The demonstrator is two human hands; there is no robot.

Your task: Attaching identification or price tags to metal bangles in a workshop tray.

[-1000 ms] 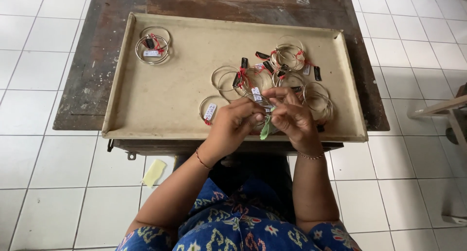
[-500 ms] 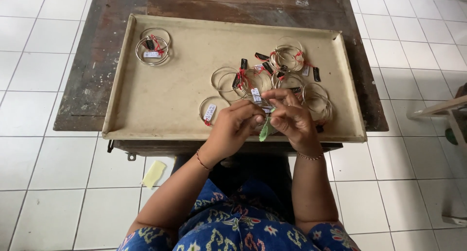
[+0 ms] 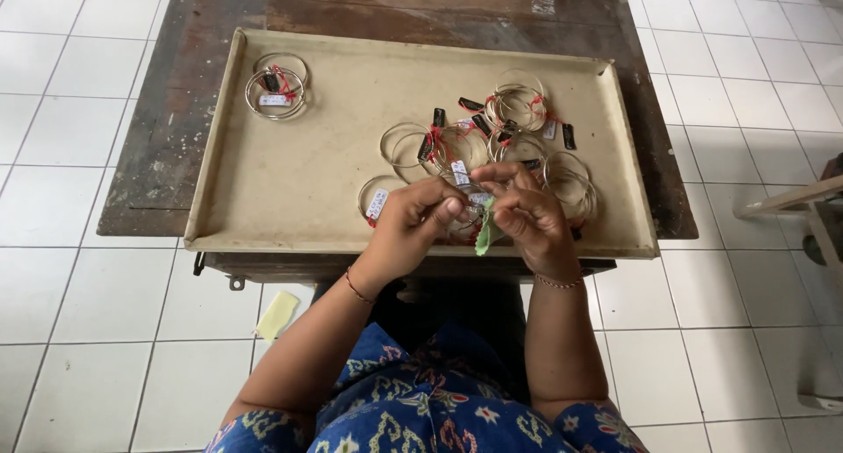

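My left hand point(image 3: 414, 220) and my right hand point(image 3: 525, 214) meet over the near edge of a shallow beige tray point(image 3: 290, 168). Together they pinch a thin metal bangle point(image 3: 474, 209) that carries a small white tag, and a green slip point(image 3: 485, 236) hangs down from my right fingers. Just beyond my hands lies a heap of several thin silver bangles point(image 3: 505, 133) tied with red thread and fitted with black and white tags. One bangle with a white tag point(image 3: 376, 198) lies beside my left hand.
A separate small stack of tagged bangles point(image 3: 277, 86) sits at the tray's far left corner. The tray rests on a worn dark wooden table point(image 3: 193, 75) over white floor tiles. A yellow paper scrap point(image 3: 277, 314) lies on the floor, and pale furniture point(image 3: 795, 203) stands at the right.
My fingers have shifted slightly on the bangle and its tag. Nothing on the tray has moved.
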